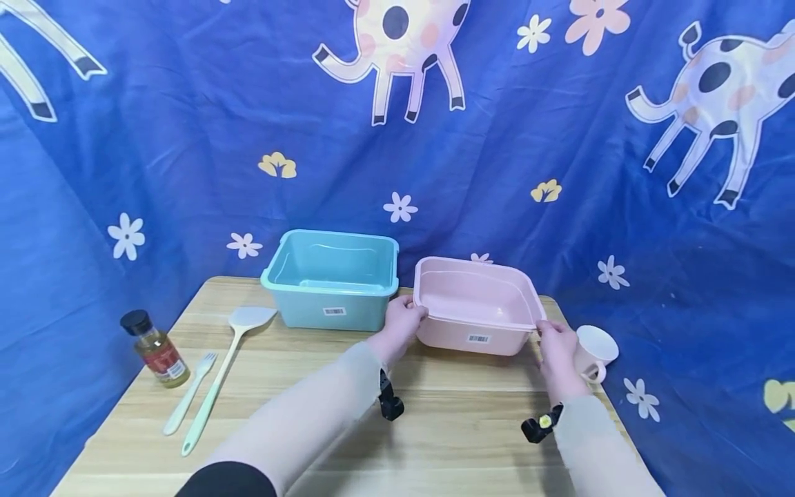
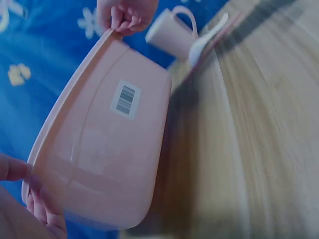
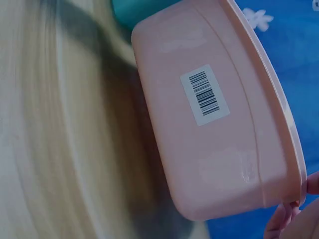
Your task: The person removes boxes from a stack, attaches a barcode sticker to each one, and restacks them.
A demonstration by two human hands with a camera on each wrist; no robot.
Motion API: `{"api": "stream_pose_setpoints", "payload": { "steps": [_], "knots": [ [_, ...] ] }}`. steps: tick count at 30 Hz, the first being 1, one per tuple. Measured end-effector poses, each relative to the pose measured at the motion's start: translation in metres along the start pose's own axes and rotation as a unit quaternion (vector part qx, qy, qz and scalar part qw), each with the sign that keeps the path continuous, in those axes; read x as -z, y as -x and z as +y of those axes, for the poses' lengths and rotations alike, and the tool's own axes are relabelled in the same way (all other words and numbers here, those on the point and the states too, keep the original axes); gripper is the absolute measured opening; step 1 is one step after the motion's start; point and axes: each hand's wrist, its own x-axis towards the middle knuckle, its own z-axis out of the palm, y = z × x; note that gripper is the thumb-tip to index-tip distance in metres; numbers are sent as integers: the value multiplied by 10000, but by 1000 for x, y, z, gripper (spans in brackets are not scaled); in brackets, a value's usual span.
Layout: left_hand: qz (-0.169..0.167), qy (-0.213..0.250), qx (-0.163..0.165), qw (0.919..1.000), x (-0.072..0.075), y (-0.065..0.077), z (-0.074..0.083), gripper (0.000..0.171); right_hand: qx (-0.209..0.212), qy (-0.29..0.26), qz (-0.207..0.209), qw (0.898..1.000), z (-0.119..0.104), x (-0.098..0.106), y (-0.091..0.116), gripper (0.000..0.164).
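Note:
Both hands grip the rim of a pink plastic basin (image 1: 453, 334), one at each front corner. The left hand (image 1: 402, 324) pinches its left corner, thumb above the rim and fingers beneath it. At the opposite corner the right hand (image 1: 556, 355) does likewise; its thumb and fingers also show at the edge of the right wrist view. A barcode label (image 3: 205, 94) is stuck on the basin's front wall. Shadow lies under the basin, and I cannot tell whether its base touches the wood. Just left of the left hand stands a teal basin (image 1: 304, 310).
A pale pink mug (image 1: 586, 352) stands beside the right hand, with a white spoon (image 2: 204, 44) near it. On the left of the wooden table (image 1: 459, 442) are a spatula (image 1: 225, 366), a fork (image 1: 189, 395) and a dark-capped bottle (image 1: 160, 351). A blue patterned curtain (image 1: 335, 152) hangs behind.

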Motion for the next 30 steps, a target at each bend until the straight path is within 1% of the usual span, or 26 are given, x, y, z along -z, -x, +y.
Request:
{"api": "stream_pose_setpoints", "payload": {
  "steps": [2,5,8,9,11,14,16,19,24,27,30],
  "knots": [
    [-36,2,-88,10000,0,8,14,38,180,27,51,9998,-15,6,6,22],
    [-139,61,-221,9996,2,18,37,36,627,-123,215,9977,-42,10,13,16],
    [-179,209,-332,9991,7,23,61,35,757,-309,168,9965,-73,9,16,11],
    [-162,247,-396,9988,10,23,69,34,784,-369,156,9961,-83,7,16,9],
    [-104,302,-555,9980,17,22,84,34,797,-325,71,9963,-102,0,16,6],
    [5,344,-796,9962,33,20,103,35,924,-281,-95,9953,-125,-16,17,5],
    [103,329,-964,9947,48,17,113,36,987,-334,-228,9943,-137,-32,21,4],
    [343,258,-1140,9925,78,13,127,37,966,-529,-529,9925,-149,-61,31,4],
    [990,166,-1446,9844,128,10,145,38,851,-780,-1095,9873,-154,-112,52,9],
    [1280,111,-1524,9799,156,7,149,41,807,-832,-1383,9836,-152,-140,65,11],
    [1458,-25,-1391,9795,183,3,146,44,776,-839,-1577,9809,-148,-165,77,12]
  ]
}}
